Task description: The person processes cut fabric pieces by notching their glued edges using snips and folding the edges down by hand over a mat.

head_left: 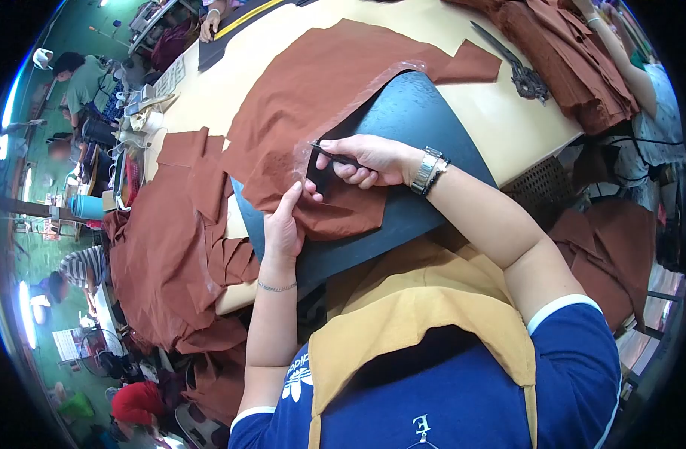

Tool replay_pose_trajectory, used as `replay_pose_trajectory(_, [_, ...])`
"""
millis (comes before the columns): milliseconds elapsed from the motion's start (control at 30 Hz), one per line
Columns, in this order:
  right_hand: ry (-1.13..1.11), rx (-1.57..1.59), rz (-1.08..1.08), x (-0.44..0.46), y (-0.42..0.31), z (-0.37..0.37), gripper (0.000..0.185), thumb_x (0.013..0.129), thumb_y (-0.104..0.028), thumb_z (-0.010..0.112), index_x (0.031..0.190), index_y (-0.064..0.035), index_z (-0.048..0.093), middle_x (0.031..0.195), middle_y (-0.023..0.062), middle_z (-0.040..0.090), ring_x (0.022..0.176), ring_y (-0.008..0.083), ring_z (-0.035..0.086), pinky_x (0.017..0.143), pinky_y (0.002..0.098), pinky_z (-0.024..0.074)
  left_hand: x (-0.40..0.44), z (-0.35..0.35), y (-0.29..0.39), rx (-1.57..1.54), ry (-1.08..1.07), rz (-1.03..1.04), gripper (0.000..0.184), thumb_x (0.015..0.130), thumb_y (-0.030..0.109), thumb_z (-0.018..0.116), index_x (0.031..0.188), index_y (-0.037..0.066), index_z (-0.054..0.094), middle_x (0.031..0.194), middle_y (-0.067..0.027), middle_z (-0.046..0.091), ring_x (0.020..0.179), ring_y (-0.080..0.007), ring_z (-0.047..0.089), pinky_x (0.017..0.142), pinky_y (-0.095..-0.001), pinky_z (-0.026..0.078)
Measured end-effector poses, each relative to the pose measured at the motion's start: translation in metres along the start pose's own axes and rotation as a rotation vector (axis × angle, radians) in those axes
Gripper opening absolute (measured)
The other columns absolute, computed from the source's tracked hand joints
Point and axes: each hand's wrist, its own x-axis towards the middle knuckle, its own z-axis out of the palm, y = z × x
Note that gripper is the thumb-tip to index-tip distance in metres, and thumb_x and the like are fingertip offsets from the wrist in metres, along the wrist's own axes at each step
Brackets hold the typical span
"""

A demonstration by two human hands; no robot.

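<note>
A rust-brown garment piece (320, 82) lies spread over a dark board (425, 120), with a whitish clear strip along its edge. My left hand (285, 221) pinches the edge of this fabric between thumb and fingers, near a corner. Just above it, my right hand (377, 161) is closed around a slim dark tool that looks like thread snips (344, 158). The tip of the tool touches or nearly touches the fabric edge by my right thumb. My fingers hide part of its handle.
Large dark scissors (519, 71) lie on the cream table (537, 131). More brown fabric (171, 247) hangs over the left edge, and a brown pile (560, 60) lies at the upper right beside a co-worker's arm (620, 60). Another person's hand (210, 25) is at the far edge.
</note>
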Motion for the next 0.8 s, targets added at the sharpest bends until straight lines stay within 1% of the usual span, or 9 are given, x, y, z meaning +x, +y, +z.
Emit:
replay_pose_trajectory(167, [-0.009,-0.015,-0.028,-0.003,0.003,-0.005,0.036,0.104,-0.042,0.041,0.104,-0.0085,0.054,0.064,-0.0067,0.039,0.046,0.0003,0.027,0.037,0.0144,0.0220,-0.001,0.002,0.001,0.017,-0.001,0.030,0.015,0.095,0.008,0.057,0.108,0.001,0.058,0.090,-0.0098,0.065,0.077,-0.0202,0.064,0.074,-0.0319,0.054])
replay_pose_trajectory(367, [0.029,-0.023,0.055,0.000,-0.002,0.003,0.036,0.104,-0.041,0.041,0.104,-0.0080,0.054,0.064,-0.0069,0.039,0.046,0.0002,0.027,0.037,0.0143,0.0214,0.001,0.000,-0.001,0.029,0.010,0.020,0.016,0.094,0.007,0.057,0.109,0.001,0.058,0.091,-0.0098,0.065,0.078,-0.0200,0.064,0.074,-0.0323,0.054])
replay_pose_trajectory(533, [0.029,-0.073,-0.047,-0.006,0.003,0.003,0.032,0.104,-0.038,0.042,0.100,-0.0084,0.054,0.064,-0.0077,0.038,0.050,0.0016,0.029,0.039,0.0159,0.0223,-0.009,0.007,0.002,0.066,0.024,0.060,0.015,0.095,0.007,0.056,0.109,0.000,0.059,0.092,-0.0099,0.065,0.079,-0.0195,0.063,0.075,-0.0324,0.054])
replay_pose_trajectory(567, [0.035,-0.116,-0.056,-0.012,0.004,0.003,0.035,0.103,-0.040,0.044,0.098,-0.0079,0.056,0.063,-0.0069,0.039,0.050,0.0018,0.030,0.040,0.0171,0.0231,-0.017,0.007,0.004,0.105,0.037,0.056,0.015,0.096,0.007,0.055,0.109,0.000,0.059,0.092,-0.0098,0.065,0.079,-0.0194,0.063,0.075,-0.0325,0.054])
replay_pose_trajectory(600, [0.108,-0.188,-0.070,-0.021,0.003,0.009,0.036,0.102,-0.042,0.047,0.095,-0.0080,0.058,0.063,-0.0071,0.040,0.050,0.0018,0.030,0.041,0.0183,0.0235,-0.027,0.007,0.004,0.143,0.050,0.050,0.015,0.096,0.006,0.055,0.109,0.000,0.059,0.092,-0.0098,0.065,0.078,-0.0194,0.063,0.075,-0.0326,0.054])
replay_pose_trajectory(667, [0.189,-0.400,-0.209,-0.031,0.003,0.007,0.039,0.097,-0.043,0.057,0.095,-0.0045,0.059,0.063,-0.0035,0.047,0.052,0.0059,0.040,0.045,0.0236,0.0356,-0.060,-0.003,0.002,0.306,0.054,0.061,0.016,0.097,0.006,0.054,0.111,-0.001,0.058,0.095,-0.0097,0.065,0.081,-0.0182,0.064,0.077,-0.0321,0.053])
replay_pose_trajectory(733, [0.416,-0.959,-0.763,-0.029,0.006,-0.002,0.038,0.092,-0.039,0.066,0.098,-0.0024,0.060,0.069,0.0014,0.056,0.060,0.0105,0.050,0.055,0.0253,0.0444,-0.102,-0.002,0.009,0.491,0.125,0.006,0.019,0.097,0.006,0.054,0.113,-0.002,0.059,0.097,-0.0102,0.067,0.088,-0.0193,0.066,0.084,-0.0317,0.052])
replay_pose_trajectory(767, [0.532,-1.165,-0.659,-0.045,-0.010,0.006,0.044,0.085,-0.039,0.073,0.099,0.0000,0.060,0.081,0.0098,0.064,0.074,0.0181,0.062,0.068,0.0314,0.0508,-0.118,-0.022,0.005,0.680,0.093,0.127,0.032,0.096,0.005,0.054,0.127,-0.002,0.051,0.118,-0.0133,0.062,0.106,-0.0216,0.061,0.095,-0.0333,0.047])
replay_pose_trajectory(800, [0.637,-1.337,-0.813,-0.036,-0.006,-0.002,0.039,0.083,-0.033,0.073,0.102,-0.0015,0.060,0.088,0.0144,0.065,0.079,0.0255,0.066,0.069,0.0358,0.0523,-0.130,-0.022,0.001,0.642,0.283,0.283,0.041,0.096,0.006,0.054,0.135,-0.002,0.043,0.130,-0.0135,0.053,0.116,-0.0215,0.054,0.100,-0.0336,0.043])
